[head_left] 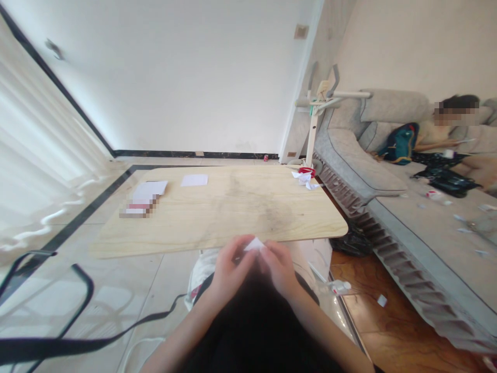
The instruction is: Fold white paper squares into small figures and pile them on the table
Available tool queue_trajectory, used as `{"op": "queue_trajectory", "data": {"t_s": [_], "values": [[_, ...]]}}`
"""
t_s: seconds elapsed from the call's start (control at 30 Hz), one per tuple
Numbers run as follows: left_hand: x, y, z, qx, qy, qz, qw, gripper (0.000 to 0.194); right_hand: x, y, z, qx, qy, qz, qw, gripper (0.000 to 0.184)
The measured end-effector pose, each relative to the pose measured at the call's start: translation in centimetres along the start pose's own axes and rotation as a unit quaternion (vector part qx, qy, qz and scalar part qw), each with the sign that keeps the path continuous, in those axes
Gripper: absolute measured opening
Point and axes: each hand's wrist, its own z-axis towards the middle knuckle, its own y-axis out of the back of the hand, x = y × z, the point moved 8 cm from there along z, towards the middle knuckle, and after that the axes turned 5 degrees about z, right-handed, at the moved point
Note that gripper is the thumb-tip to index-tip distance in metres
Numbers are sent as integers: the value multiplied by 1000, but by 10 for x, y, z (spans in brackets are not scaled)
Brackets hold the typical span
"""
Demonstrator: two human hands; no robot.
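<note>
Both my hands meet just in front of the table's near edge, above my lap. Between them is a small piece of folded white paper [255, 244], its pointed corner facing up and away from me. My left hand [232, 263] grips its left side, thumb and fingers closed on it. From the other side my right hand [278, 263] pinches the same paper. The lower part of the paper is hidden by my fingers.
On the wooden table [217, 228] lie a paper stack [149, 191], a single sheet [194, 180], folded paper pieces [305, 179] and red-handled scissors [306, 170]. Right of it stands a grey sofa [384, 217] with a seated person [435, 129]. A black strap [128, 331] crosses the lower left.
</note>
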Motion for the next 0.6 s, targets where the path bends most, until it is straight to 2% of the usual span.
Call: {"op": "queue_trajectory", "data": {"t_s": [0.27, 0.47, 0.53, 0.6], "values": [[-3, 4, -1, -7, -10, 28, 1000, 28, -1, -1, -1, 22, 6, -10, 1000, 42], [3, 3, -2, 4, 16, -17, 1000, 30, -2, 0, -2, 10, -3, 2, 1000, 40], [-2, 7, 0, -8, -14, -5, 1000, 26, -1, 1, -2, 3, -4, -6, 1000, 39], [-12, 12, 1, -23, -79, 41, 996, 24, -2, 3, -2, -7, -6, -21, 1000, 39]]}}
